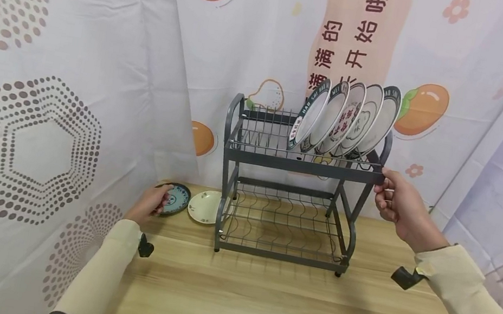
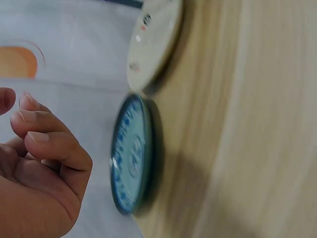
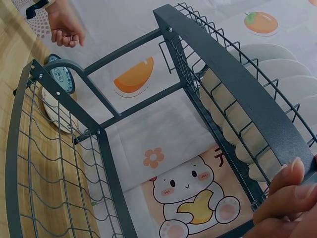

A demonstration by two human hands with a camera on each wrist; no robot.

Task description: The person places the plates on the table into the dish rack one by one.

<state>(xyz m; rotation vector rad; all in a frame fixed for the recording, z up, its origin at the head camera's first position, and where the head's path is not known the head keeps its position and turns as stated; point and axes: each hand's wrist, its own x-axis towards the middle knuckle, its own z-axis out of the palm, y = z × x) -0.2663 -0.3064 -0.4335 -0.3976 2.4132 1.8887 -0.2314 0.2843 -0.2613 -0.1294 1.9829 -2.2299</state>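
My right hand point(image 1: 406, 204) grips the right front corner of a dark grey two-tier dish rack point(image 1: 299, 166), its fingers curled at the end of the upper tier. Several white plates with dark patterned rims, among them a plate point(image 1: 312, 114), stand tilted in the right half of that tier. Over at the left, my left hand point(image 1: 147, 205) hovers by a small blue plate point(image 2: 131, 153) with a dark rim, overlapping it in the head view. Its fingers are loosely bent and hold nothing. A cream plate point(image 1: 203, 206) with small motifs lies between the blue plate and the rack.
The rack's lower wire tier point(image 1: 285, 225) bears no plates. Under everything is a wooden tabletop point(image 1: 248, 299). Printed curtains point(image 1: 262, 27) hang close behind the rack and along both sides.
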